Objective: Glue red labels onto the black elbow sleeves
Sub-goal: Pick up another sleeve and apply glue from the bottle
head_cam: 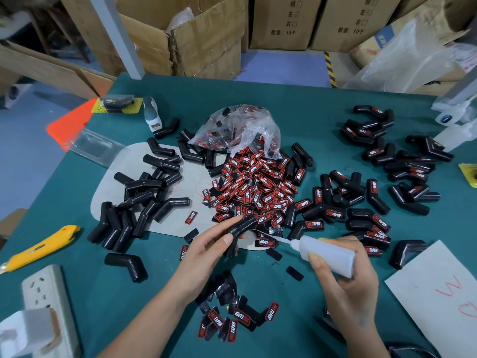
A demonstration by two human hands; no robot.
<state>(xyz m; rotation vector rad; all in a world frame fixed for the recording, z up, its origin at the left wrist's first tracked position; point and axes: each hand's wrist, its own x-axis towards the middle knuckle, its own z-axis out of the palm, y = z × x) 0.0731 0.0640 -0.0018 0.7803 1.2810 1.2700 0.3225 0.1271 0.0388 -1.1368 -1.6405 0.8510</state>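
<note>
My left hand point(211, 245) grips a bare black elbow sleeve point(241, 227) just above the green table. My right hand point(343, 275) holds a white glue bottle point(327, 254) on its side, nozzle pointing left toward that sleeve, tip a short way from it. A heap of red labels point(255, 187) spills from a clear plastic bag point(237, 130) in the middle. Unlabelled black sleeves point(144, 192) lie at the left. Sleeves with red labels on them point(371, 200) lie at the right. A few more labels point(237, 319) lie between my forearms.
A yellow utility knife point(41, 248) and a white power strip point(49, 301) sit at the left front. White card point(438, 288) lies at the right front; another bottle point(449, 133) stands far right. Cardboard boxes point(206, 37) line the table's far side.
</note>
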